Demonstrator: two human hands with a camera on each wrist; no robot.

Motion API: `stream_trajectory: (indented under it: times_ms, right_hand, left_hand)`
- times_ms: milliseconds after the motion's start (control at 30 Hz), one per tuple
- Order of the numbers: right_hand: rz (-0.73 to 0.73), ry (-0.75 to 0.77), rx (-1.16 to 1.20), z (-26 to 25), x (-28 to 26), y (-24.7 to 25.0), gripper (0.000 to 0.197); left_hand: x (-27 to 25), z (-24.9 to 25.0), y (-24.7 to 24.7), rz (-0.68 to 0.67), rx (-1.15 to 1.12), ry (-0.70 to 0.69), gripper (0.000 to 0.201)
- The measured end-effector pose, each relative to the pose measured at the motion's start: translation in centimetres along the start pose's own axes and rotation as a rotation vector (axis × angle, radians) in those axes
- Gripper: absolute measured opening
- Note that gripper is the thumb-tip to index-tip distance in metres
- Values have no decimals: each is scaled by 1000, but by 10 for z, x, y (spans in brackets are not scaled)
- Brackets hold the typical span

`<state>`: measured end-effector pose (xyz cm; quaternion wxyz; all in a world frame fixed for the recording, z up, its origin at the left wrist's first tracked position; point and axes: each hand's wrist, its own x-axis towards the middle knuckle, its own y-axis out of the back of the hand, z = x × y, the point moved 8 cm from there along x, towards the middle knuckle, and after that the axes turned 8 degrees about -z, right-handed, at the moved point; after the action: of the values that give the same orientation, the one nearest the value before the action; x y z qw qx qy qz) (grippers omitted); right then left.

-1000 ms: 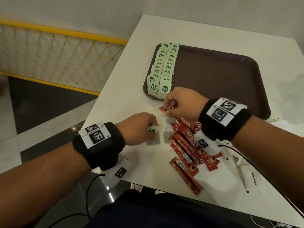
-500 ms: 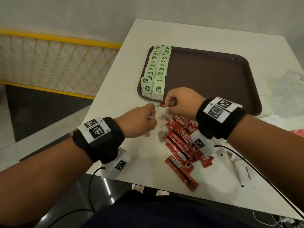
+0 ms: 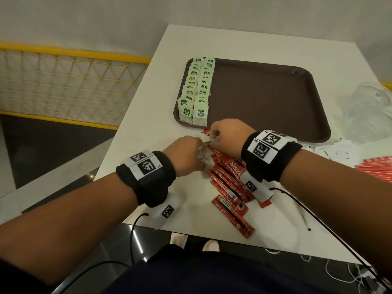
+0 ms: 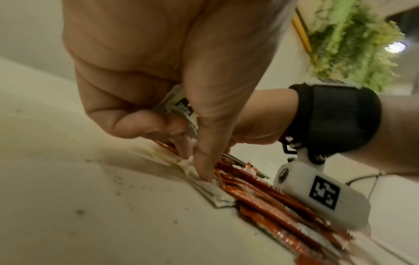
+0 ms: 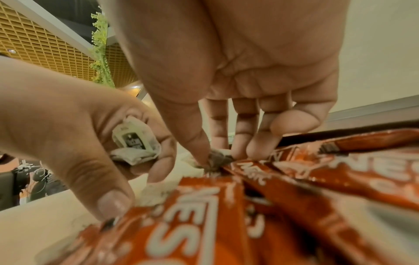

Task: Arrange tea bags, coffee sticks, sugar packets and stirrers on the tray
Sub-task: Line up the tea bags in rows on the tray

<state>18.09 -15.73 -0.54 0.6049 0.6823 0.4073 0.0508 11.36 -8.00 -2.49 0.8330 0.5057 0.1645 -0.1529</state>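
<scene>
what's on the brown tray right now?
Two rows of green-labelled tea bags lie overlapped along the left edge of the brown plastic tray. The rest shows bare, except its near edge behind the right hand.

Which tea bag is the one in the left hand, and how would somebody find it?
Start at the brown tray on the white table, then come down to the red coffee sticks in front of it. The left hand hovers at their edge, its fingers curled round one tea bag. Unlike the tea bags in neat rows on the tray, it is crumpled and off the tray.
</scene>
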Motion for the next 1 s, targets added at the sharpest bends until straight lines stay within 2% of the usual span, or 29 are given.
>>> stream_trajectory:
  times_ms: [100,233,333,433,533,633,733,800,867,1000]
  right_hand:
    - [30,-10,13,4,-4,10,14]
    - [125,-15,159,18,-10,25,16]
    - [197,-22,292,31,-14,37,13]
    - [160,-40,566,40,-14,39,7]
    - [36,-23,989,33,-16,34,9]
    - [-74,19,1222,18,-10,31,7]
    - [-98,37,1288,7,0,33,5]
    - [-86,44,1297,3,7,36,4]
    - [-65,51,1290,1,15,42,3]
    - [-70,58,1261,-1,31,47,5]
  left_hand:
    - [1,-2,3,23,-78,-15,28]
    - [0,-10,10,61,-180,4,13]
    - [-2,-26,26,127,-277,45,15]
    - [-6,-39,45,197,-402,20,14]
    - [-7,-44,61,243,-551,-55,15]
    - [0,-51,72,262,-765,-76,21]
    - [11,-53,78,248,-871,-52,23]
    - [18,-52,84,249,-929,-66,21]
    - [23,-50,90,250,-956,-90,27]
    - [35,-56,106,378,-840,-107,26]
